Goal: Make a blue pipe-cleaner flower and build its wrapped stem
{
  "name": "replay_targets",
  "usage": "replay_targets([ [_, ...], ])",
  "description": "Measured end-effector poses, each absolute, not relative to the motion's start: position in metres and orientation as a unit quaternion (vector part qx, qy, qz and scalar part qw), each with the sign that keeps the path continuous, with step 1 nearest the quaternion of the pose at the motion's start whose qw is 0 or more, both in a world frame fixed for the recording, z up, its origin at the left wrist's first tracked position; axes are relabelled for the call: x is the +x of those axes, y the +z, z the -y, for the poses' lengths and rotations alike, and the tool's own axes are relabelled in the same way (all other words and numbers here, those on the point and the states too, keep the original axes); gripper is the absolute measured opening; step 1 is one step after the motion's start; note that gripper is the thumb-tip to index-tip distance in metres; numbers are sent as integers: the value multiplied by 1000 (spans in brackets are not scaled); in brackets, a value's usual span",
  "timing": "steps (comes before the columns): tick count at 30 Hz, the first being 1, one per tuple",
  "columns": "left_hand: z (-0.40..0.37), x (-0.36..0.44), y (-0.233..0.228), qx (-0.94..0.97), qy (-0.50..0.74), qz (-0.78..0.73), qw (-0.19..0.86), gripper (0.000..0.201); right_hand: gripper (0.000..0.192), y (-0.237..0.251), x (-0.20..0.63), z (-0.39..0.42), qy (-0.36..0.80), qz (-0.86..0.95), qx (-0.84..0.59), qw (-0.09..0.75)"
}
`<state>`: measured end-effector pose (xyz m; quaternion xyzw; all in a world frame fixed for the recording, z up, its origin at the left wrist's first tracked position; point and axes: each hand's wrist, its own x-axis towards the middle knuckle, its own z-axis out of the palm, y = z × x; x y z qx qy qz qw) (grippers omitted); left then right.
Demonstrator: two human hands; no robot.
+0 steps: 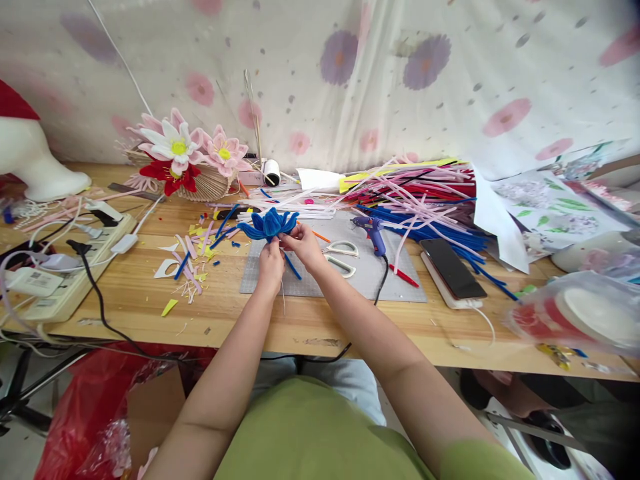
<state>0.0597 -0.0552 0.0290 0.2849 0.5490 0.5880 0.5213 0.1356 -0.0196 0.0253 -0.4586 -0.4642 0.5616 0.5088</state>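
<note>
Noted green shirt (pixel 320 433) nearest the lens, both forearms extended over wooden counter (pixel 225 313). Left hand (pixel 271 261) closed around underside of blue pipe-cleaner flower (pixel 269 224); right hand (pixel 301 243) pinched on same flower from the right. Flower held just above grey cutting mat (pixel 360 273). Blue glue gun (pixel 373 233), white-handled scissors (pixel 341 257) and black phone (pixel 453 269) lying to the right.
</note>
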Motion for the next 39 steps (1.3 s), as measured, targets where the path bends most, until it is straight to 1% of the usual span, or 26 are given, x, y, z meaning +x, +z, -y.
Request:
replay_targets([
  [13, 56, 60, 30, 261, 597, -549, 524, 32, 45, 25, 135, 20, 561, 470, -451, 511],
  [22, 60, 60, 40, 233, 589, -525, 568, 30, 46, 29, 134, 21, 576, 450, -445, 518],
  [30, 56, 62, 31, 272, 589, -521, 555, 31, 45, 25, 135, 20, 559, 467, -450, 517],
  [39, 57, 60, 36, 231, 596, -527, 560, 32, 46, 27, 132, 20, 567, 460, -448, 516],
])
